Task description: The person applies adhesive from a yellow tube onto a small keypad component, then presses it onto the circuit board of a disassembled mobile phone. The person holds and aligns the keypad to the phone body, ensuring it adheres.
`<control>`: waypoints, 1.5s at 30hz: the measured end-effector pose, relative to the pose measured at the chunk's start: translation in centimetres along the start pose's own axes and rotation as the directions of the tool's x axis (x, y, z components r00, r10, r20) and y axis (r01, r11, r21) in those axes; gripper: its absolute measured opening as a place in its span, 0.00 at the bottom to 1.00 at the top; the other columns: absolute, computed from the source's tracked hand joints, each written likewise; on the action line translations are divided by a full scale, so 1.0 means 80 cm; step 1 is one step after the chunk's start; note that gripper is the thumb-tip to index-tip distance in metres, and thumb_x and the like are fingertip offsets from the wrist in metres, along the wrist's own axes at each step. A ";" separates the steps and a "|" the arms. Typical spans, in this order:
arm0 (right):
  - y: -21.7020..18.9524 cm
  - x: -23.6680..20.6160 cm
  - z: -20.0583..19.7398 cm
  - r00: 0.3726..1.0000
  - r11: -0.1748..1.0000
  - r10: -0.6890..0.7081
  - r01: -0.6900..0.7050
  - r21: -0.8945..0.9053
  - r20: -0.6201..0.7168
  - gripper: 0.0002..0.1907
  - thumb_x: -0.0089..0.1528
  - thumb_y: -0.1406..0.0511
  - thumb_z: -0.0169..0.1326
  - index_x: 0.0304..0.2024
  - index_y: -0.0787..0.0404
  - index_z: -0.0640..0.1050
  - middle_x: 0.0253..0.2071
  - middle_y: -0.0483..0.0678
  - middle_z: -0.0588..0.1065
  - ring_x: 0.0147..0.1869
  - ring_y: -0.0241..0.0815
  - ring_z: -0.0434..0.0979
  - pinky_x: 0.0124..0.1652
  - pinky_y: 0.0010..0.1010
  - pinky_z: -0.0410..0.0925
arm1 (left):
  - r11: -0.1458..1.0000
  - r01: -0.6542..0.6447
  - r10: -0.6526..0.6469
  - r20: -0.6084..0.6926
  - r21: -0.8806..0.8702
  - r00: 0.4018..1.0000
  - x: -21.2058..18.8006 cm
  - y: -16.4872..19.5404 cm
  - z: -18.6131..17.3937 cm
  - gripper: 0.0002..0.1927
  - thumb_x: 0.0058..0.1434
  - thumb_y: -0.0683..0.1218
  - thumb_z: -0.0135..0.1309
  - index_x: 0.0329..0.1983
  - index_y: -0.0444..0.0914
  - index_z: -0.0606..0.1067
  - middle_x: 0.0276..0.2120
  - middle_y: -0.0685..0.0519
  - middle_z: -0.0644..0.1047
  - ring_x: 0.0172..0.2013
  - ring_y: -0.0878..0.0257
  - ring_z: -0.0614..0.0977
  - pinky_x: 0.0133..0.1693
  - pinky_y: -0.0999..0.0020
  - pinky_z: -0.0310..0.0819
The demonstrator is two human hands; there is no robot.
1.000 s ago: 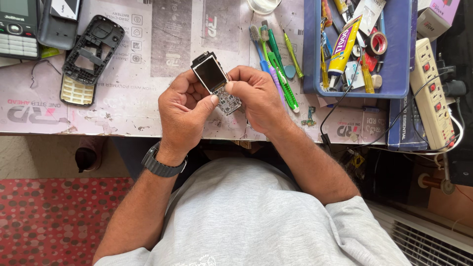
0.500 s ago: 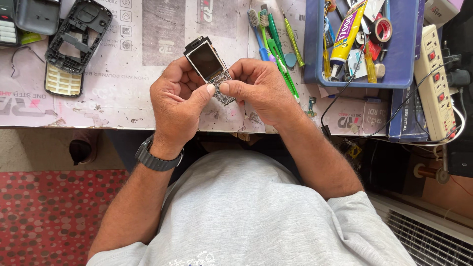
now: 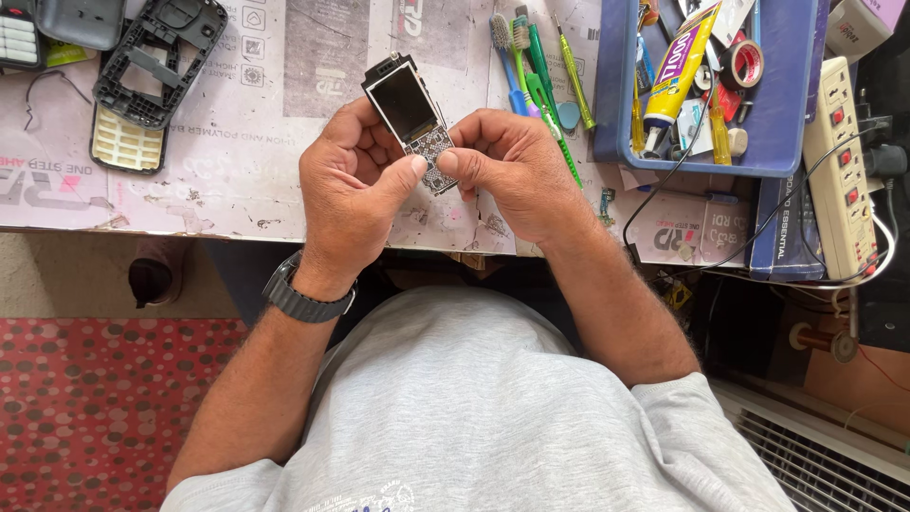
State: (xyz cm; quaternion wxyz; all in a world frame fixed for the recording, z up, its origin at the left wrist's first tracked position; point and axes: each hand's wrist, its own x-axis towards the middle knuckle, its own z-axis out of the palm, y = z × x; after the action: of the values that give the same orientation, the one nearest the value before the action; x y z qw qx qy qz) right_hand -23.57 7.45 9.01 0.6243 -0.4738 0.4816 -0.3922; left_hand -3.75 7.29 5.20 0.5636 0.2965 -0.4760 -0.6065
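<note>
Since a second ago, both hands have kept pinching the phone board (image 3: 414,118); left hand (image 3: 351,190), right hand (image 3: 517,171). It hovers over the paper-covered table (image 3: 237,161), dark screen up, left of the blue tray (image 3: 787,133).

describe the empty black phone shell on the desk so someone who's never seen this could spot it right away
Start at the worktable and go to its far left end, well away from the blue tray of tools. The black phone shell lies there, left of both hands. Unlike the grey cover beside it, it is an open frame, with a pale keypad touching its near end.
</note>
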 end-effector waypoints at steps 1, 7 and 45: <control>0.000 0.000 0.001 1.000 1.000 0.009 -0.009 0.000 -0.002 0.12 0.62 0.65 0.66 0.42 0.66 0.80 0.34 0.45 0.78 0.35 0.31 0.76 0.34 0.21 0.72 | 1.000 0.001 -0.001 -0.004 -0.004 1.000 0.000 0.000 0.000 0.23 0.65 0.31 0.55 0.63 0.28 0.68 0.50 0.47 0.79 0.48 0.66 0.82 0.54 0.69 0.82; 0.005 -0.004 0.006 0.999 0.998 -0.022 0.019 0.062 0.050 0.16 0.60 0.70 0.67 0.48 0.68 0.77 0.42 0.46 0.79 0.44 0.31 0.78 0.45 0.22 0.74 | 1.000 -0.010 0.011 -0.023 0.013 1.000 -0.002 -0.003 -0.001 0.23 0.66 0.31 0.55 0.64 0.28 0.69 0.50 0.47 0.79 0.48 0.65 0.82 0.53 0.69 0.82; -0.011 -0.011 -0.024 0.995 0.992 -0.026 0.038 -0.119 0.099 0.19 0.62 0.69 0.63 0.53 0.71 0.78 0.41 0.51 0.81 0.43 0.34 0.82 0.43 0.24 0.77 | 0.999 -0.032 0.032 -0.030 0.011 0.999 -0.001 -0.006 -0.001 0.22 0.66 0.31 0.56 0.63 0.28 0.69 0.50 0.47 0.79 0.48 0.65 0.83 0.54 0.68 0.83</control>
State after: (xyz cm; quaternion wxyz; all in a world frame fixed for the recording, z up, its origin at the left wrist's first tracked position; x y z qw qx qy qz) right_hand -25.64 7.65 9.89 0.6107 -0.5368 0.4661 -0.3488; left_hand -3.86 7.35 4.74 0.5788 0.3010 -0.4751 -0.5905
